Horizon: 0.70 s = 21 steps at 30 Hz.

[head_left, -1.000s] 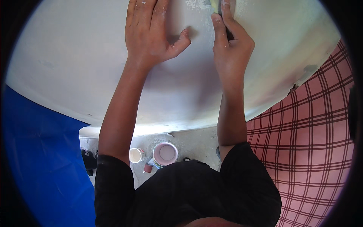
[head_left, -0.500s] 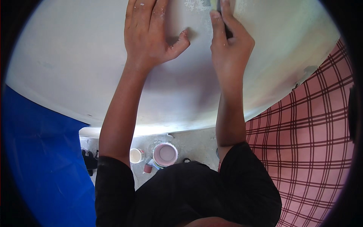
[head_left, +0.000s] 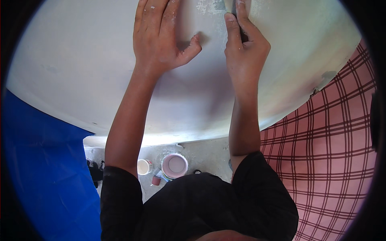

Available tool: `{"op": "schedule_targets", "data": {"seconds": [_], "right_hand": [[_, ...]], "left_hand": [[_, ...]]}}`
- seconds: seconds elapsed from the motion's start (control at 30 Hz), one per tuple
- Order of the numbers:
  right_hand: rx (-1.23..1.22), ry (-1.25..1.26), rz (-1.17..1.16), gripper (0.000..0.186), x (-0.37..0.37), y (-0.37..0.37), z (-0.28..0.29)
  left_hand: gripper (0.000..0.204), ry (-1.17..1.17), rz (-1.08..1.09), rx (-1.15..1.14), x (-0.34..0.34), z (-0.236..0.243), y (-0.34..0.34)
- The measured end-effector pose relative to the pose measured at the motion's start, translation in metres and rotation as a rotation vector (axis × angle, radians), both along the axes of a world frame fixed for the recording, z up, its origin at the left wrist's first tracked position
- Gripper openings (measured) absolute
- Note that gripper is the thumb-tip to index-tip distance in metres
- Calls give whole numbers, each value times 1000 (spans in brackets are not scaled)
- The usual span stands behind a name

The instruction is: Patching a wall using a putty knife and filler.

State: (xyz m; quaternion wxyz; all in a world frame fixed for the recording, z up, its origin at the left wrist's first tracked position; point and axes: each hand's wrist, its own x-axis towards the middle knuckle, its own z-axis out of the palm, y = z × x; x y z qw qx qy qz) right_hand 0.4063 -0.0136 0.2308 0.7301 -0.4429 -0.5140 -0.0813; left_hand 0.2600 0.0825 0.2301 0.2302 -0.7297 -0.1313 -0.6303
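A large whitish wall (head_left: 96, 60) with a worn, patchy area (head_left: 211, 6) fills the upper part of the view. My left hand (head_left: 157, 38) lies flat against it, fingers stretched upward and thumb out to the side; white specks dot the skin. To its right, my right hand (head_left: 247, 44) is closed around what looks like a scraper (head_left: 230, 6), with a pale face and a dark part showing between thumb and fingers. The tool's upper end is cut off by the frame edge, beside the worn patch.
Below the wall, on the grey floor (head_left: 213, 150), stand a pinkish bucket (head_left: 186, 164), a small white tub (head_left: 144, 166) and a small reddish-brown container (head_left: 156, 180). A blue sheet (head_left: 48, 168) hangs at left, a pink checked cloth (head_left: 321, 160) at right.
The tool in my right hand has tilted slightly, and its face looks paler now. Both hands appear a touch lower in view; the left stays flat on the wall.
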Motion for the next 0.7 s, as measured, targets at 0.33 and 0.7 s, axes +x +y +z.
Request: {"op": "schedule_targets", "data": {"seconds": [0.33, 0.7], "right_hand": [[7, -186, -163, 42, -2, -5, 12], [-7, -42, -72, 31, -12, 8, 3]], "left_hand": [[84, 15, 95, 79, 5, 0, 5], [83, -327, -728, 329, 37, 2, 59]]}}
